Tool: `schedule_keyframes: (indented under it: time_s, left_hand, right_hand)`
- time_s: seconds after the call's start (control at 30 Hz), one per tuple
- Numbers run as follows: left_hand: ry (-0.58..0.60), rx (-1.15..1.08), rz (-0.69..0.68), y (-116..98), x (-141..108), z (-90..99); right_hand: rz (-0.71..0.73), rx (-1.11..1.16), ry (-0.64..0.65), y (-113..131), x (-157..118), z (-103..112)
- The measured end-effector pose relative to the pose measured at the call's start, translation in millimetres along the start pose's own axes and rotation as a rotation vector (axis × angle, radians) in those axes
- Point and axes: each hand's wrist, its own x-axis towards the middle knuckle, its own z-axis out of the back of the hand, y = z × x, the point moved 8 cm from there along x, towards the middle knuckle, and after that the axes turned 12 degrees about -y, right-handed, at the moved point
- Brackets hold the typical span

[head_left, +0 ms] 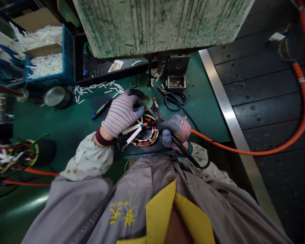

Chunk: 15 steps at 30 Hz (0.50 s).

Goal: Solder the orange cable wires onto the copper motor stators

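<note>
On the green desk [205,112], the coil [141,143] lay between our gloved hands, its white sleeves [133,135] pointing to the near left. Our right hand [176,130] gripped a black handle [186,152], fingers closed around it at the coil's right edge. Our left hand [125,110] reached over the coil's far left side with fingers curled; we could not tell whether that grip pinched anything. Beyond the coil lay a small brush [157,107] and, farther right, blue-handled scissors [173,101]. To the far left we had loose white tubes [91,88], a metal pot [56,97] and a blue bin [67,54]; an orange cable [244,152] ran off right.
</note>
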Motion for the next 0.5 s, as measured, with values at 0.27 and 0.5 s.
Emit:
schedule_keyframes:
  time_s: [0.27, 0.5]
  left_hand:
    - [-0.06, -0.034, 0.011, 0, -2, -0.8]
    - [-0.023, -0.07, 0.004, 3, -5, -2.5]
  right_hand:
    - [-0.23, 0.02, -0.167, -6, 40, 9]
    - [-0.268, -0.069, 0.135, -17, 51, -27]
